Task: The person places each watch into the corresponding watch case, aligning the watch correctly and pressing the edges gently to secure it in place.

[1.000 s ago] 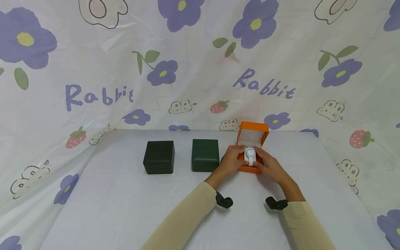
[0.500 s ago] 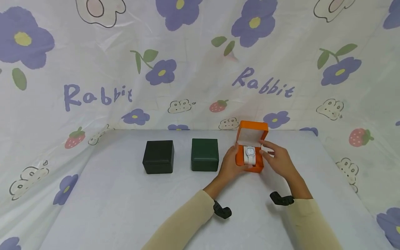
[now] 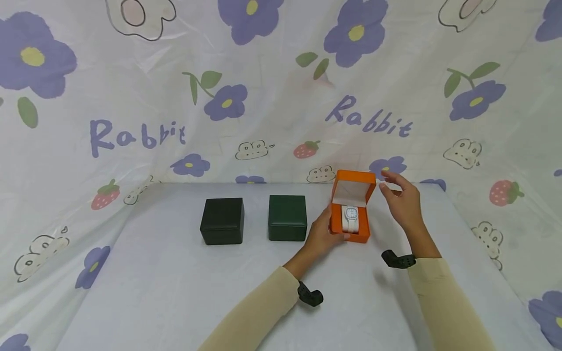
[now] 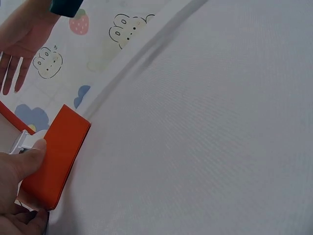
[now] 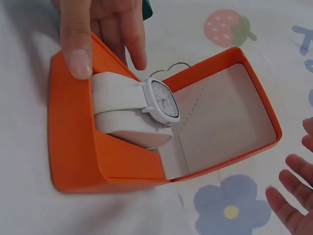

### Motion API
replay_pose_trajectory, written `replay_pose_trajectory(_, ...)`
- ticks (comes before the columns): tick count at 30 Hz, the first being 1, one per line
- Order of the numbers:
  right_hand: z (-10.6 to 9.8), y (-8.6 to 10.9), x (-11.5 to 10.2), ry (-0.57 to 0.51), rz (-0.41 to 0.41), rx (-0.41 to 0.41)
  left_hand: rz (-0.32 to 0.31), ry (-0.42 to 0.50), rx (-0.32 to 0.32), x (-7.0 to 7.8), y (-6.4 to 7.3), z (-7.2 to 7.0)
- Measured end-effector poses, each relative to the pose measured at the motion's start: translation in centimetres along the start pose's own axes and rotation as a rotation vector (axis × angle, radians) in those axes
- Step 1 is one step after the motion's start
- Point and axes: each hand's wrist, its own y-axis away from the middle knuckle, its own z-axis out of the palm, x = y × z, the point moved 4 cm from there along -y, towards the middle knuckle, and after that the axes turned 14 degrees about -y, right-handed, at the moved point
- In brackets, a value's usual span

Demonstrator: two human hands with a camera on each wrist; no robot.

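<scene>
An orange watch box (image 3: 362, 236) stands on the table with its lid (image 3: 356, 177) raised, showing a pale lining. Inside, a white watch (image 5: 164, 102) is wrapped round a white cushion (image 5: 117, 93). My left hand (image 3: 322, 235) grips the box at its left front corner. In the right wrist view, the thumb (image 5: 78, 54) lies over the box's front edge and the other fingers are along its side. To the right of the raised lid, my right hand (image 3: 403, 204) is held in the air, fingers loosely extended, touching nothing.
Left of the orange box sits a dark green box (image 3: 287, 218), its lid down. Farther left is a black box (image 3: 222, 222), also closed. A white cloth (image 3: 197, 302) covers the table, and a flowered curtain (image 3: 272, 97) hangs along its back edge.
Both hands were at the watch in the box. My right hand has come away and risen to the right, beside the lid. The left hand has shifted onto the box's corner.
</scene>
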Motion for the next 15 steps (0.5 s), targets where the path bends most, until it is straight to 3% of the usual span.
replay_pose_trajectory(9, 1.1, -1.7, 1.2, -0.030, 0.139, -0.198, -0.061, -0.021, -0.027, 0.0, 0.4, 0.0)
replay_pose_trajectory(15, 1.9, -2.3, 1.7, -0.047, 0.207, -0.326, -0.058, -0.017, -0.022, 0.1, 0.2, 0.0)
